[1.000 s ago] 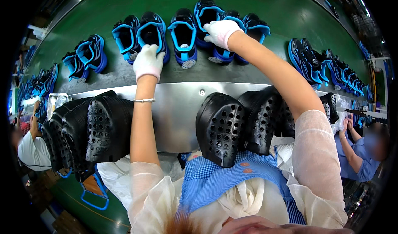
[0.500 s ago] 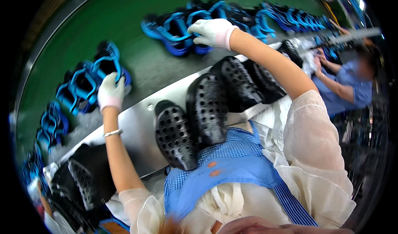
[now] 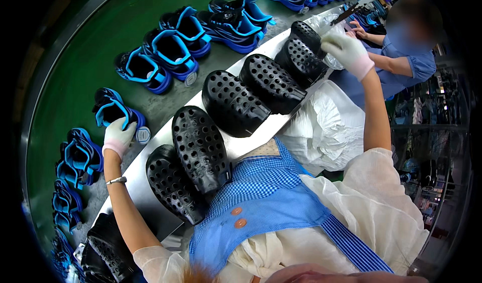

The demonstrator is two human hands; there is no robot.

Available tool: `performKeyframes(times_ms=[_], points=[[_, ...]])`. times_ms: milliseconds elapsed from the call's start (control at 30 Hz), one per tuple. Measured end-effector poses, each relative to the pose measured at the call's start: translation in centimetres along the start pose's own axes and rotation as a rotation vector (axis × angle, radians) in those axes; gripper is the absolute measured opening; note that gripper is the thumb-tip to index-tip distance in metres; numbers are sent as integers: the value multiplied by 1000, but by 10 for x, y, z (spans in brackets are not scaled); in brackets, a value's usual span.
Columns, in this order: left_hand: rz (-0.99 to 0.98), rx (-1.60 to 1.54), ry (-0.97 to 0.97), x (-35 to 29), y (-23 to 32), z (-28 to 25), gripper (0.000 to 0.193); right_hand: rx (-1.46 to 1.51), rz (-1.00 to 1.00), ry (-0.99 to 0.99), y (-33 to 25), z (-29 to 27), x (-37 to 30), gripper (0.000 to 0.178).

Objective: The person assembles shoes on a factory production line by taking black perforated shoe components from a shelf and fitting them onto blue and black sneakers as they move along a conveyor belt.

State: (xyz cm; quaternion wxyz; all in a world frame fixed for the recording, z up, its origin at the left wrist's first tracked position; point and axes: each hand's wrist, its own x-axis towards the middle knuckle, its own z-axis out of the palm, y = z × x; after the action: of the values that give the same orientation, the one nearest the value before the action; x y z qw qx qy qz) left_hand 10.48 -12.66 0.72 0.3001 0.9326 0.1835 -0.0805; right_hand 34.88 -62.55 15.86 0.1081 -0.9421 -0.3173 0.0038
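My left hand (image 3: 119,136), in a white glove, is closed at the heel collar of a black-and-blue sneaker (image 3: 111,107), which rests on the green belt (image 3: 75,87). At the far end of the metal shelf (image 3: 143,175), my gloved right hand (image 3: 346,51) has its fingers curled. It is beside a black perforated shoe-shaped form (image 3: 303,57) and some clear plastic (image 3: 329,22). Whether it holds anything is hidden. Several more black forms, such as one near me (image 3: 198,145), lean in a row along the shelf.
More sneakers (image 3: 170,52) stand on the belt in a line to both sides. White crumpled paper (image 3: 326,125) is heaped right of the shelf. A co-worker in blue (image 3: 401,57) works at the far right. Dark forms (image 3: 108,248) lie at the near left.
My right hand has left the sneakers over the belt and swung right to the shelf's far end. My left hand stays at a sneaker. The whole view has turned.
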Motion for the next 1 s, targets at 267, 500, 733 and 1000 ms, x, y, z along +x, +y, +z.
performKeyframes(times_ms=[267,500,733,1000], points=[[-180,-189,-29,8,-20,14,26,69,20,-126,12,27,-36,40],[-262,-177,112,-8,-12,17,29,35,-26,-121,13,26,-27,34],[-118,-52,261,-11,-33,25,40,79,-25,-145,9,26,-26,38],[81,63,396,-21,-33,24,42,-6,-46,-250,10,24,-20,45]])
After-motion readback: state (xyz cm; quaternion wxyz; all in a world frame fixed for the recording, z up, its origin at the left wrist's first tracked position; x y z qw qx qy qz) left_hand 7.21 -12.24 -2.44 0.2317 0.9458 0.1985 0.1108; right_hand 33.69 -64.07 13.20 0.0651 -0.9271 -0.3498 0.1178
